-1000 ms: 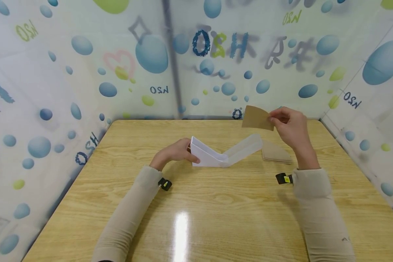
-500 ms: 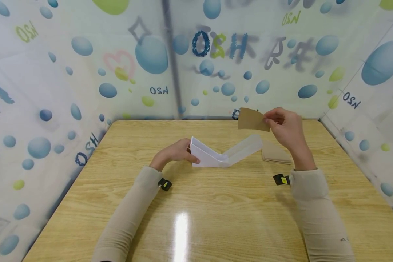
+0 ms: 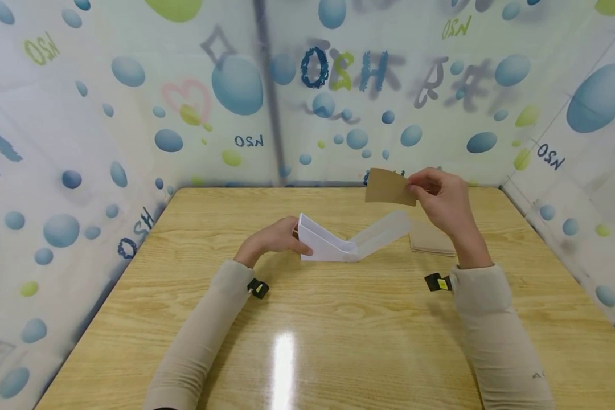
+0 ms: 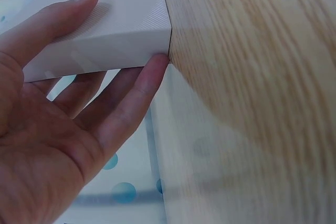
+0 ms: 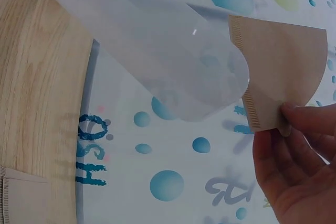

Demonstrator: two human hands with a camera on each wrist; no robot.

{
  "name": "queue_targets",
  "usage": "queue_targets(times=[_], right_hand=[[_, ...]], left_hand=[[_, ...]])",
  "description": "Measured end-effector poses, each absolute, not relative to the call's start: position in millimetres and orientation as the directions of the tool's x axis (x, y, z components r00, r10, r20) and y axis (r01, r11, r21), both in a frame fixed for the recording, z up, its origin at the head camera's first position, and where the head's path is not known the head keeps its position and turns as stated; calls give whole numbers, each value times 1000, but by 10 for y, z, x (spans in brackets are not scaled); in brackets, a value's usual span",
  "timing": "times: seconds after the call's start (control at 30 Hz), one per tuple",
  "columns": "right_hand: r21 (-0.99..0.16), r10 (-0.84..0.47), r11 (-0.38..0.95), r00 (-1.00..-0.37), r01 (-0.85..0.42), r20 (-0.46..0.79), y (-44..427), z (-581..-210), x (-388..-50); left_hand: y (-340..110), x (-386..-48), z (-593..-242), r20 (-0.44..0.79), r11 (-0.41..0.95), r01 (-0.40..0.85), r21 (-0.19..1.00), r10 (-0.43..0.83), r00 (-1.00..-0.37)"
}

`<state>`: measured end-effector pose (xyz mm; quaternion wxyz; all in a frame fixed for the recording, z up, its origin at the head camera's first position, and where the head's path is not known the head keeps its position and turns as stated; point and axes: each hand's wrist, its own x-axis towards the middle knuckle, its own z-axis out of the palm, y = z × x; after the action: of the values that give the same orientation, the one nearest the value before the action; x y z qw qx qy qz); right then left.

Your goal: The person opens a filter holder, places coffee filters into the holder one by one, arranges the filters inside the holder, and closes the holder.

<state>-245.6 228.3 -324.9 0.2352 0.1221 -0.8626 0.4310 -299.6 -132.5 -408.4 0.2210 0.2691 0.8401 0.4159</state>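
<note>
A white coffee filter holder (image 3: 324, 246) stands on the table, its translucent lid (image 3: 381, 234) tilted up to the right. My left hand (image 3: 277, 236) grips the holder's left end; in the left wrist view, the thumb lies on one face of the white box (image 4: 126, 3) and the fingers reach round the far side. Above the lid, my right hand (image 3: 446, 199) pinches a brown paper coffee filter (image 3: 389, 187) by its right side. The right wrist view shows the filter's crimped edge beside the lid (image 5: 173, 61), overlapping it from that angle. Whether anything lies inside the holder is hidden.
A stack of brown coffee filters (image 3: 431, 238) lies on the wooden table (image 3: 338, 330), right of the lid and under my right forearm. Walls with printed blue drops (image 3: 238, 85) close off the table's back and sides.
My right hand has moved a little to the left with the coffee filter, bringing it over the lid. The left hand and the holder have stayed in place.
</note>
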Motion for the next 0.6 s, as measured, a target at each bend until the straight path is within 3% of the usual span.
queue_targets(times=[0.6], right_hand=[[-711, -57, 544, -865, -445, 498, 2156, -3190, -2384]], left_hand=[[-1320, -2984, -4068, -150, 512, 265, 817, 632, -760]])
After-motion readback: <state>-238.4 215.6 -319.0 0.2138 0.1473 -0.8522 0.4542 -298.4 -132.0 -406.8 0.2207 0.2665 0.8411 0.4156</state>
